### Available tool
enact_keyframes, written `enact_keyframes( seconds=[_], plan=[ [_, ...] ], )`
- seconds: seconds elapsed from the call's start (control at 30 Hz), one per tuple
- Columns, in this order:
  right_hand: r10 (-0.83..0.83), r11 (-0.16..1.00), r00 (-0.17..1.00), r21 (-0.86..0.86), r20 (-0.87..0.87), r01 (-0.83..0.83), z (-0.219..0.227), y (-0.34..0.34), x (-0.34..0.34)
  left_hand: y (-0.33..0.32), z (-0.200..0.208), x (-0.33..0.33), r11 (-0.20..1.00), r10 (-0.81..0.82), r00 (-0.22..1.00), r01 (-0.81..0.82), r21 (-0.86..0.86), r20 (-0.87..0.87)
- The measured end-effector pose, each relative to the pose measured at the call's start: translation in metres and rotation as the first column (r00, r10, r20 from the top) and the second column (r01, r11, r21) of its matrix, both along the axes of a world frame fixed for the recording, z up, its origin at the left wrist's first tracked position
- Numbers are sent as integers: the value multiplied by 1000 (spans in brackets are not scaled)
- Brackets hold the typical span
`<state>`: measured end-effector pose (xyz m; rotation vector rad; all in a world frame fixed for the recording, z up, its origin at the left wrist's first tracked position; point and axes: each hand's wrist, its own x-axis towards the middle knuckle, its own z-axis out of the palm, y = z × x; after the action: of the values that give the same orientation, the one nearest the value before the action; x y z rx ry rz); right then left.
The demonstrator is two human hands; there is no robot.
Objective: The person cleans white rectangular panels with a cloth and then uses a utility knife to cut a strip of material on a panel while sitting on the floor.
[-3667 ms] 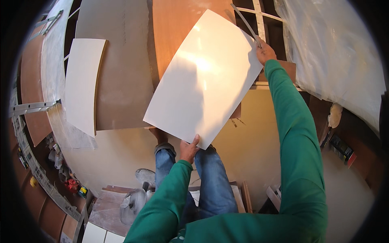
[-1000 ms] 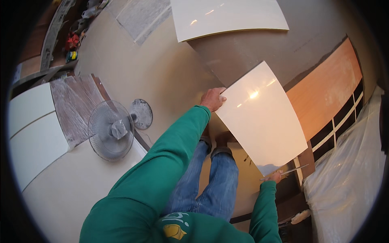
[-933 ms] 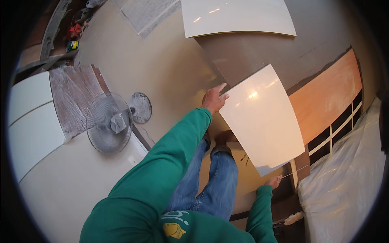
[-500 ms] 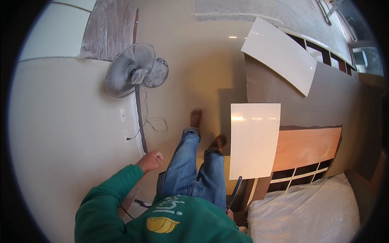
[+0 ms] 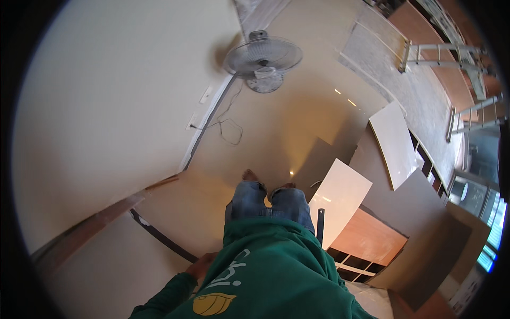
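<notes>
My left hand (image 5: 202, 266) hangs low beside my green sweatshirt, its fingers partly hidden against the cloth, so their grip does not show. It overlaps the lower end of a long dark strip (image 5: 164, 240); I cannot make out whether it touches it. My right hand is hidden behind the sweatshirt. On that side, a dark flat bar with a hole near its tip (image 5: 320, 226) sticks up past my right thigh. Behind the bar lies a glossy white panel (image 5: 340, 199), tilted over an orange-brown wooden board (image 5: 366, 236).
A pedestal fan (image 5: 263, 58) stands by the left wall, its cord (image 5: 231, 119) looped on the floor. Another white panel (image 5: 393, 143) rests on a grey sheet (image 5: 374, 183) to the right. Ladders (image 5: 441, 56) stand at the far right. A wooden wall edge (image 5: 95, 220) juts at left.
My view has swung left and my body has turned. My left hand has dropped from in front of the wall to beside my waist. My right hand has gone out of sight.
</notes>
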<state>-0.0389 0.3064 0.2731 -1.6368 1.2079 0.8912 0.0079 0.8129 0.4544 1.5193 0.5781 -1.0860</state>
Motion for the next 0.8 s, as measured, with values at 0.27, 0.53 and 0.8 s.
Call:
enact_keyframes(
  seconds=[0.27, 0.53, 0.8],
  plan=[
    [297, 955, 954, -17, 39, -296, 20, 9, 130, -22, -3, -60, 940, 284, 945, -307, 147, 161],
    [491, 871, 871, 25, 35, -491, 18, -3, 226, -83, -28, -39, 880, 452, 890, -457, 127, 66],
    [586, 809, 810, 55, 2, -586, 24, -55, 319, -179, -12, -2, 843, 538, 840, -537, 39, -69]
  ],
)
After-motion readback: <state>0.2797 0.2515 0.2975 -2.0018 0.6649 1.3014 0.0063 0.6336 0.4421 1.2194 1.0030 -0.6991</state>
